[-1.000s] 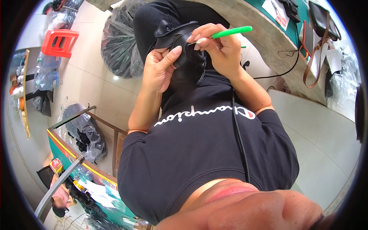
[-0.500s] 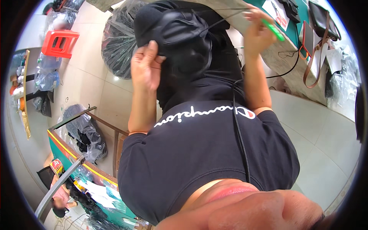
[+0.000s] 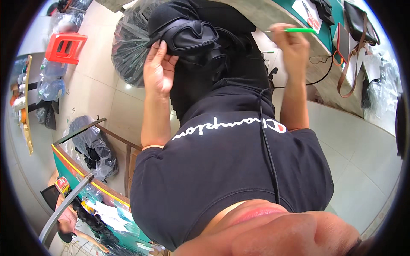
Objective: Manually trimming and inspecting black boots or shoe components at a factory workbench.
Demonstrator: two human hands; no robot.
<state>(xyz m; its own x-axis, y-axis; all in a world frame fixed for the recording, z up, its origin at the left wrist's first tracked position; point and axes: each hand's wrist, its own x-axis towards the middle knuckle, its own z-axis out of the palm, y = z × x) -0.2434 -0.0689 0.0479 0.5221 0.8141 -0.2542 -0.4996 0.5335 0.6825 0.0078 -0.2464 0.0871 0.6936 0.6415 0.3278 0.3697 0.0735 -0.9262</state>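
Note:
My left hand [image 3: 157,70] pinches the near left edge of a black goggle-shaped piece [image 3: 194,37] between thumb and fingers. The piece has a padded rim and lies over my lap, on dark cloth. Out to the right and apart from it, my right hand [image 3: 292,50] is closed around a slim green-handled tool [image 3: 302,30]. A thin metal shaft points left from that grip; its exact tip is too fine to make out. Black straps or folds [image 3: 220,57] trail beside the piece.
On the right, a table with a green top [image 3: 337,13] holds scissors [image 3: 311,17], a black bag [image 3: 361,21] and a brown strap [image 3: 353,72]. Left are a red stool [image 3: 66,47] and a plastic-wrapped bundle [image 3: 130,55]. Another person [image 3: 67,217] is at lower left.
My right hand has moved slightly down and right, and the green tool has turned from slanting to level. The black piece has turned, showing its goggle-like front. A taut dark strand between them no longer shows.

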